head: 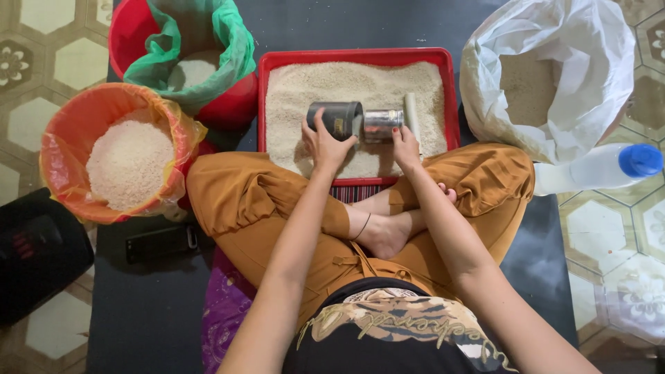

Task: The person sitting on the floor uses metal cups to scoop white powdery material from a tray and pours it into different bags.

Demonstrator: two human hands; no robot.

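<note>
Rice fills the red tray [263, 104]; left hand [324, 147] grips a dark tin [335, 119], right hand [406, 147] a silver tin [382, 125], fingertips hidden.

Even, soft indoor light, moderately bright. Shadows faint, short, under forearms and legs. Mild glare on shiny metal can [382, 125] and white sack [554, 69]. Focus sharp centre; slight softness and wide-angle stretch toward corners. Colours saturated.
</note>
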